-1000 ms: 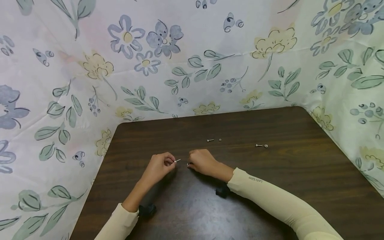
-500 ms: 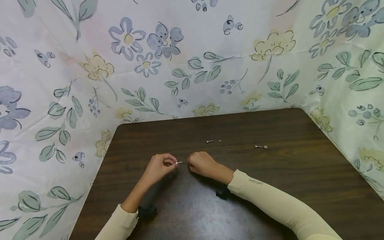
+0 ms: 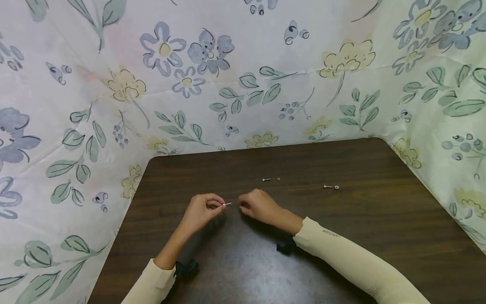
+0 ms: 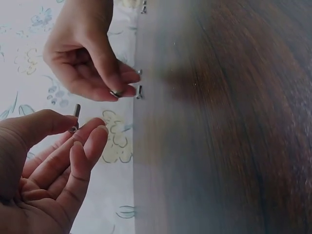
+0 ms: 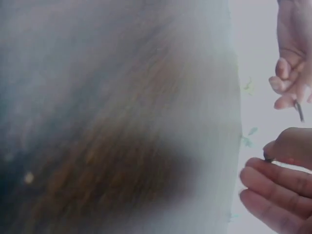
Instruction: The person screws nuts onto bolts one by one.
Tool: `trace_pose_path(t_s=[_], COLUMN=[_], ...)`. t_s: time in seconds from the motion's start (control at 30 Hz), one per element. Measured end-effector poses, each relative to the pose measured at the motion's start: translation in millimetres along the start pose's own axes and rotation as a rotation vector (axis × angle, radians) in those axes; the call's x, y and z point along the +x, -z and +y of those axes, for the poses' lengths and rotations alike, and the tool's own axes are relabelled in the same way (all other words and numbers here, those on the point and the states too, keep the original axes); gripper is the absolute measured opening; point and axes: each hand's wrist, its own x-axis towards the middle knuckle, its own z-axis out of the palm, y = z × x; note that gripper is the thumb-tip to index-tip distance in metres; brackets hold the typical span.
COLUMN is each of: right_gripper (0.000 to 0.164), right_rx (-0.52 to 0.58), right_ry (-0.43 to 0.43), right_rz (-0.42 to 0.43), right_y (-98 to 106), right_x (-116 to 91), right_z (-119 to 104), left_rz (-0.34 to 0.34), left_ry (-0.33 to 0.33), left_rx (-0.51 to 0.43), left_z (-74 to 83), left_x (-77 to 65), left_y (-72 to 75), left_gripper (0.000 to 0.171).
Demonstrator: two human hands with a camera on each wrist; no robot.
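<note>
My left hand (image 3: 201,211) pinches a small metal bolt (image 3: 227,204) between thumb and fingertips, its shank pointing toward the right hand. In the left wrist view the bolt (image 4: 77,116) stands up from the pinch, head down by the thumb. Facing it across a small gap, my right hand (image 3: 260,206) holds a tiny nut (image 4: 115,93) at the tips of thumb and forefinger. The right wrist view shows only a dark edge of this nut (image 5: 267,157), with the rest covered by the fingers. Bolt and nut are apart. Both hands are above the dark wooden table (image 3: 235,261).
Beyond the right hand lie a second bolt (image 3: 266,180) and a small nut (image 3: 279,179). Farther right are another bolt (image 3: 328,186) and a wider ring-shaped nut or washer (image 3: 336,187). Floral cloth (image 3: 228,105) hangs behind the table's back edge.
The bolt in my left hand has shifted slightly right. My right hand has turned, its fingers spread a little from the earlier fist shape, and its forearm has moved a little right.
</note>
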Motion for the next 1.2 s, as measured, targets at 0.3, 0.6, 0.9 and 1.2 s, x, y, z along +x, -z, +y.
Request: trace_pose_path(t_s=[0.3, 0.6, 0.9, 1.2], right_gripper=[0.009, 0.012, 0.015, 0.019], right_rx=[0.118, 0.218, 0.258, 0.219], right_ry=[0.012, 0.019, 0.062, 0.108], right_rz=[0.194, 0.306, 0.355, 0.406], right_y=[12.6, 33.1, 56.2, 87.5], right_x=[-13.5, -27.4, -37.9, -38.0], right_z=[10.9, 13.1, 4.4, -2.7], left_rz=[0.046, 0.093, 0.067, 0.114], left_ry=[0.01, 0.03, -0.012, -0.068], left_rx=[-0.056, -0.188, -0.305, -0.392], left_z=[4.2, 16.7, 32.2, 59.3], left_x=[2.4, 6.7, 14.5, 26.4], left_y=[-7.9, -15.5, -21.8, -27.9], left_gripper=[0.005, 0.007, 0.012, 0.017])
